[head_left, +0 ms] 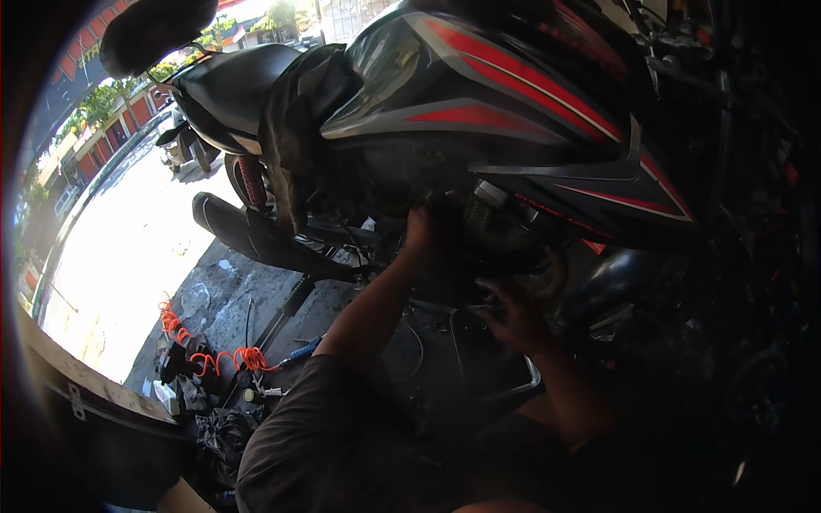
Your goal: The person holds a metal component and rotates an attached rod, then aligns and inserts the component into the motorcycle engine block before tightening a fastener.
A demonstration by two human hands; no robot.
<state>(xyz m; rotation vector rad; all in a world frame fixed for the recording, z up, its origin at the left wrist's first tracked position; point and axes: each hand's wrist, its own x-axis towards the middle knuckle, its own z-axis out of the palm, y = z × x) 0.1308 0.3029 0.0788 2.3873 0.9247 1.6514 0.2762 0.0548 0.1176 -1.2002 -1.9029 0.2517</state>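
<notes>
Crumpled black bag-like heap (227,436), contents hidden; orange coiled hose (248,359) near it. Left hand (419,227) at shadowed side of motorcycle (513,124), which spans ahead; can't tell grip. Right hand (517,321) below engine (489,195), fingers loosely bent; can't tell if grasping.

Just above centre, the left hand's (421,227) fingers vanish into shadow beside the engine (492,205); their grip cannot be told. Toward four o'clock, whatever the right hand's (520,323) fingertips meet is too dark to read. The top edge crops the motorcycle (487,120) near twelve, and gloom swallows its front at three. The bottom edge cuts the sleeve (308,419) at seven. Around ten-thirty, a dark rounded object (158,34), also cropped, stays unidentifiable.
</notes>
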